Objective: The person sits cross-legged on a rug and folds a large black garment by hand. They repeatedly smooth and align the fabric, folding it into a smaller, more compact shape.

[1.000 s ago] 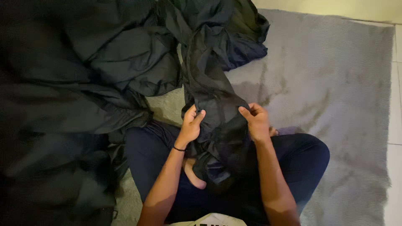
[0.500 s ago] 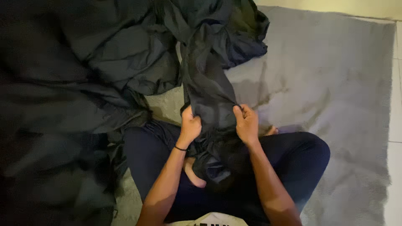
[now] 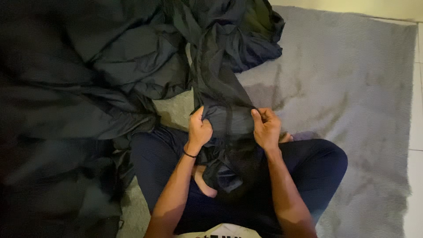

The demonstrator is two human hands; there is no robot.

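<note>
You're sitting cross-legged on the grey rug (image 3: 352, 88), and both hands are up in front of you on the dark fabric (image 3: 224, 119). Your left hand (image 3: 199, 128) is curled into a tight fist around one edge of the cloth, thumb pointing up along the fold, a thin black band (image 3: 189, 154) sitting on that wrist. Your right hand (image 3: 265, 128) has its fingers bent in and pinched closed on the opposite edge, thumb pressed against the material. Between the two hands a short stretch of the fabric is pulled fairly flat, with a seam or darker strip running down its middle.

From that held stretch the cloth climbs away from you in a narrow twisted run and joins a big rumpled heap (image 3: 88, 66) that fills the whole left side and top of the view, spilling over the rug's far edge. Below your hands the loose end of the fabric bunches up and drops into your lap, lying over your dark trousers (image 3: 317, 163) and partly covering a bare foot (image 3: 206, 180) tucked under you. Toes of your other foot peek out just beside your right hand. Pale floor tiles (image 3: 416, 132) show along the right margin, past the rug.
</note>
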